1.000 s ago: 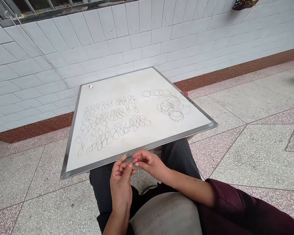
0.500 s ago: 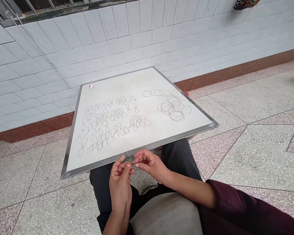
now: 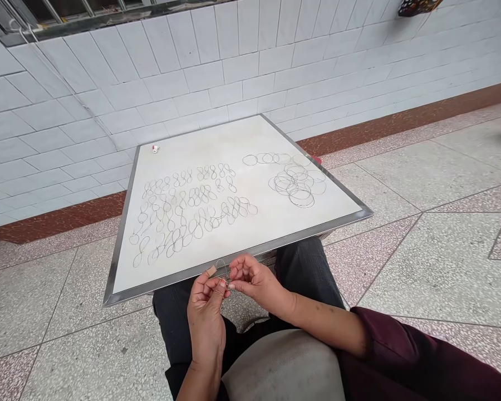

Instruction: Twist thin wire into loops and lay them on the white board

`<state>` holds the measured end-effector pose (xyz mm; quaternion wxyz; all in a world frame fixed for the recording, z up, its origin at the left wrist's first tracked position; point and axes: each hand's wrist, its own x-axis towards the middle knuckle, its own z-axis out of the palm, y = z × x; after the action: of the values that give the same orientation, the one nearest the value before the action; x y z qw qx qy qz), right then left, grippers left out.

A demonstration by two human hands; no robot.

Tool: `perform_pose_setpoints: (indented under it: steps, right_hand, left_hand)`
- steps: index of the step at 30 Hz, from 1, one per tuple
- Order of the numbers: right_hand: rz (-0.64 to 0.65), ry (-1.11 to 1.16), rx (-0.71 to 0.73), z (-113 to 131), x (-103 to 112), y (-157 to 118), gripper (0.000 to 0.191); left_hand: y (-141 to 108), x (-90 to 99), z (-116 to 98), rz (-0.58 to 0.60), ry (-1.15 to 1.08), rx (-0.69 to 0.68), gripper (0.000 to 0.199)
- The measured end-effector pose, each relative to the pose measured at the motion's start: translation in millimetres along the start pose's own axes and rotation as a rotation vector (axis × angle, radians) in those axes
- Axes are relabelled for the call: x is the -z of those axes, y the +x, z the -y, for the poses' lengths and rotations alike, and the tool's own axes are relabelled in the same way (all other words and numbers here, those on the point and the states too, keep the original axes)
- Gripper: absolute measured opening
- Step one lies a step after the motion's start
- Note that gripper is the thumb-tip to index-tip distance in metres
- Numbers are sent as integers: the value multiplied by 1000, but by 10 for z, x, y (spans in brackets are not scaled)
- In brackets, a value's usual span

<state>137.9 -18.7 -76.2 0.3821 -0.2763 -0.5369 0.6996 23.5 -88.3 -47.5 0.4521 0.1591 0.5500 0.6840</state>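
A thin wire loop is held between my two hands, just off the near edge of the white table. My left hand pinches it between thumb and fingers; a tan bandage wraps one fingertip. With thumb and fingertips pressed together, my right hand grips the same wire from the right. How the wire crosses at the fingertips is too small to make out. On the table's left half lie several rows of wire twisted into figure-eights. Plain round wire rings overlap in a pile on the right.
A small white and red object sits near the table's far left corner. The metal-trimmed table edge runs above my knees. Behind it stands a white tiled wall, with a cord hanging on the left. Speckled floor tiles surround the table.
The wire between my fingers has turned; its loop now arches upward above my fingertips. My hands have drawn slightly closer together. The wires on the table have not moved.
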Motion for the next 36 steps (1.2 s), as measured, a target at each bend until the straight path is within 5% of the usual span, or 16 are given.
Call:
perform_pose_setpoints:
  steps: [12,30,36]
  right_hand:
    - [6,101,-123,2,66,20,37]
    - [15,99,-117,44,42,21,40]
    - [127,93,-99,22,25,-9,35]
  left_hand:
    - [-6,22,-5,35,18,19,45]
    - [-7,12,-40,50,104,-6,45]
    - [-20,-14,-40,25,57,-13,48]
